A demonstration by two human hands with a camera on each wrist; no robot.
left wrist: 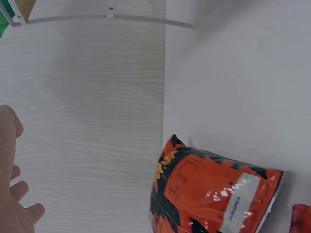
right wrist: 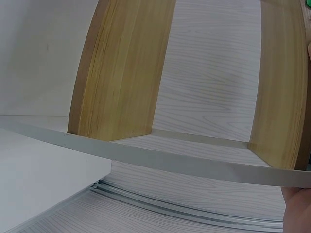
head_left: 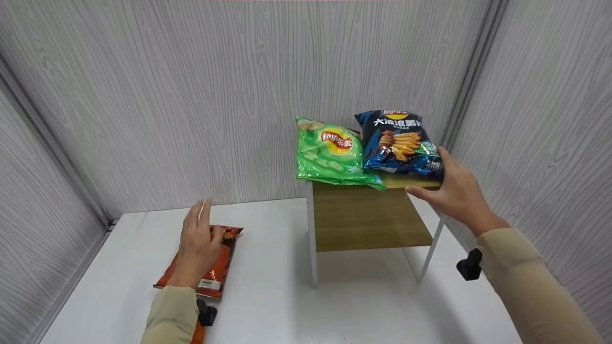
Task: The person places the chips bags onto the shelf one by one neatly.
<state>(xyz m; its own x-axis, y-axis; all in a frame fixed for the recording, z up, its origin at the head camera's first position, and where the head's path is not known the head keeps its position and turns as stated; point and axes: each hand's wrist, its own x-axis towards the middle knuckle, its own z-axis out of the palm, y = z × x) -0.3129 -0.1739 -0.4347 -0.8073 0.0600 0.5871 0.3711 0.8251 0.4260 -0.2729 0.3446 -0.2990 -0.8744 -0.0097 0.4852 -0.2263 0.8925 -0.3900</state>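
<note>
On the top board of a small two-tier rack [head_left: 370, 220] lean two chip bags, a green Lay's bag [head_left: 330, 153] at left and a dark blue Lay's bag [head_left: 397, 138] at right. My right hand [head_left: 461, 193] is at the blue bag's lower right side, fingers along it and thumb spread apart near the board's front edge. In the right wrist view only part of that hand [right wrist: 299, 211] shows, beside the rack's metal frame. My left hand [head_left: 197, 243] hovers with loose fingers over a red-orange bag [left wrist: 209, 189] on the white surface, holding nothing.
Another orange-red packet [head_left: 198, 334] lies nearer, partly hidden by the left sleeve. A wood-grain wall [head_left: 191, 95] stands behind the rack, and a side wall [head_left: 550, 119] rises close to its right. The white surface [head_left: 267, 267] extends between the red-orange bag and the rack.
</note>
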